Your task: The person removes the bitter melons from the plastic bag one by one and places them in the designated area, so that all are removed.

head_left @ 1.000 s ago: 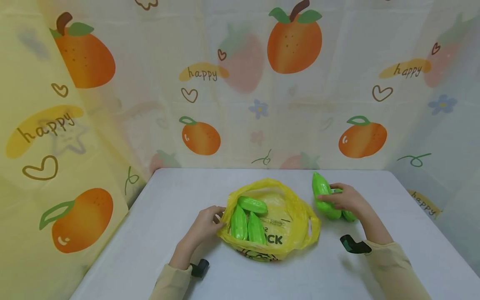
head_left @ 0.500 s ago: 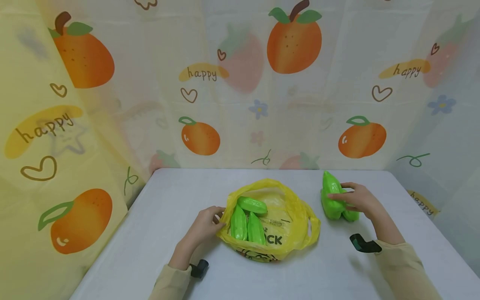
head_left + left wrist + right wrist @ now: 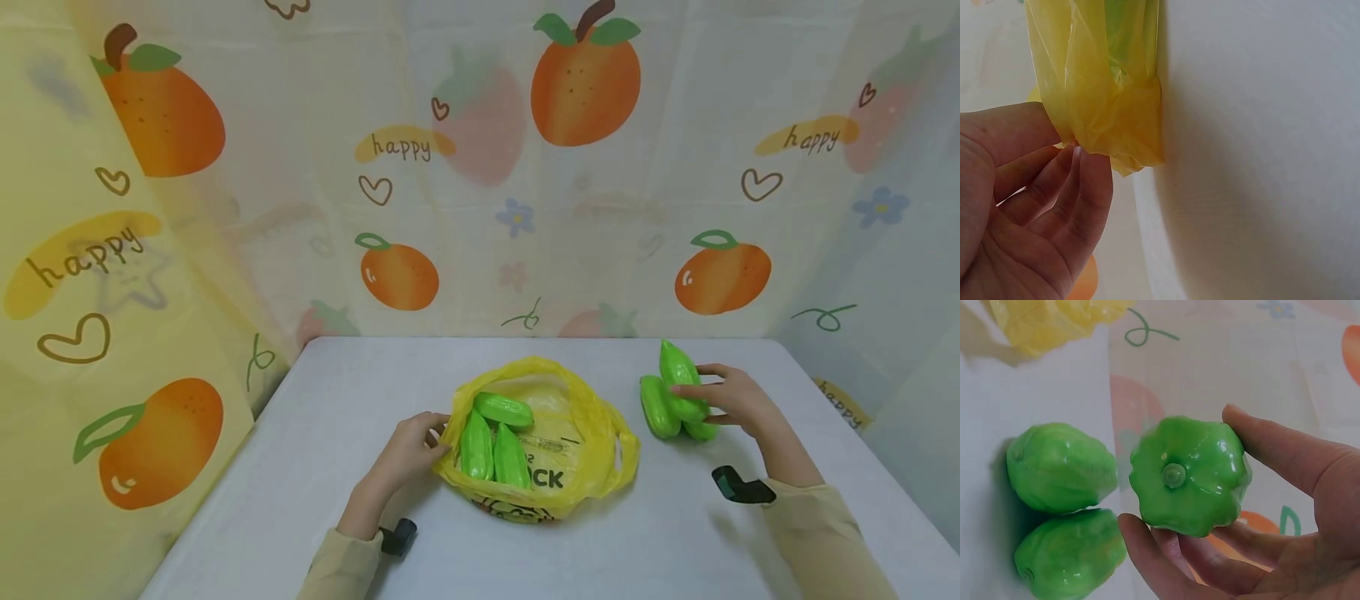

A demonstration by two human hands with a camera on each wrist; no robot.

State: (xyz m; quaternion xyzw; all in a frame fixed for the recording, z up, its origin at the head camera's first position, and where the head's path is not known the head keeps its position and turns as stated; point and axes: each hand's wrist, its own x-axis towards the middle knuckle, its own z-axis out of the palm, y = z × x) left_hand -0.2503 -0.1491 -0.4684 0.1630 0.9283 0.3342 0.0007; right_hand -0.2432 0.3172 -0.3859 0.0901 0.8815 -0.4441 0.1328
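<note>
My left hand (image 3: 411, 446) pinches the left rim of a yellow plastic bag (image 3: 592, 475), which lies with its mouth spread. Inside the bag are three shiny green ribbed gourds (image 3: 477, 447). On the right, my right hand (image 3: 738, 398) holds another green gourd (image 3: 681, 383) by its sides, pointed end up. The right wrist view shows that gourd's stem end (image 3: 1174, 476) between thumb and fingers, apart from two more gourds (image 3: 1063, 467) lying side by side on the table. In the left wrist view, thumb and fingertips meet at the bag's edge (image 3: 1110, 119).
A white-covered table (image 3: 360, 375) carries everything. Behind it hangs a cloth (image 3: 480, 275) printed with oranges and hearts, and a yellowish cloth (image 3: 180, 350) borders the left side. The bag's handle loop (image 3: 624, 458) reaches toward the right.
My right hand has moved right with its gourd, across the two gourds on the table, so the left one of them now shows more. My left hand and the bag have stayed put.
</note>
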